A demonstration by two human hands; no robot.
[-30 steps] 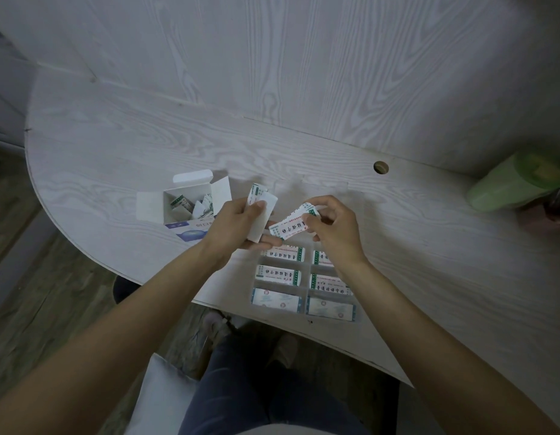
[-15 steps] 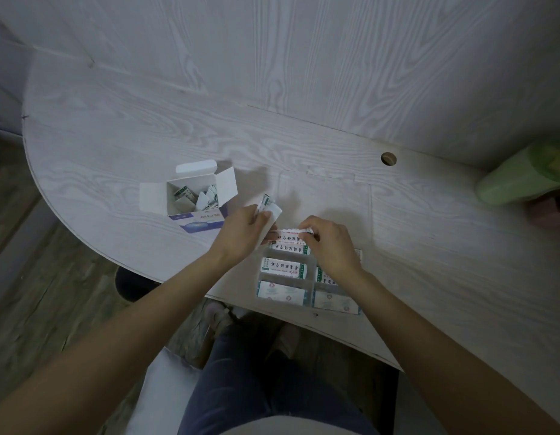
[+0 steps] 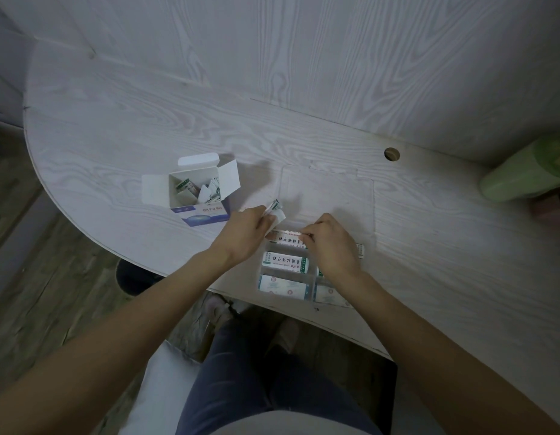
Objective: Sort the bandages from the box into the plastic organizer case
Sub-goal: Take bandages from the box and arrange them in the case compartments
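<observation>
From the head view, looking down over the person's arms, the right hand (image 3: 330, 244) pinches one bandage (image 3: 285, 238) by its right end and lays it over the far-left compartment of the clear plastic organizer case (image 3: 310, 279), which sits at the near edge of the pale wooden table (image 3: 146, 120). The left hand (image 3: 245, 235) is curled around a small stack of bandages (image 3: 276, 211), its fingertips close to the left end of the one going down. The other left-hand compartments each show a wrapped strip; the right-hand ones are mostly hidden under the right wrist. The box (image 3: 199, 193) stands open just to the left, with more strips loose inside. These wrappers look feather-light, thin and floppy (the sort that slide off each other), so I'd judge a pinch at the short ends, as here, the surest hold, keeping the strip flat so it drops between the dividers. The case's open lid (image 3: 328, 196) lies flat behind it, leaving room beyond and to the right, but the case sits close to the table's edge, so a nudge toward the lap could tip it off.
</observation>
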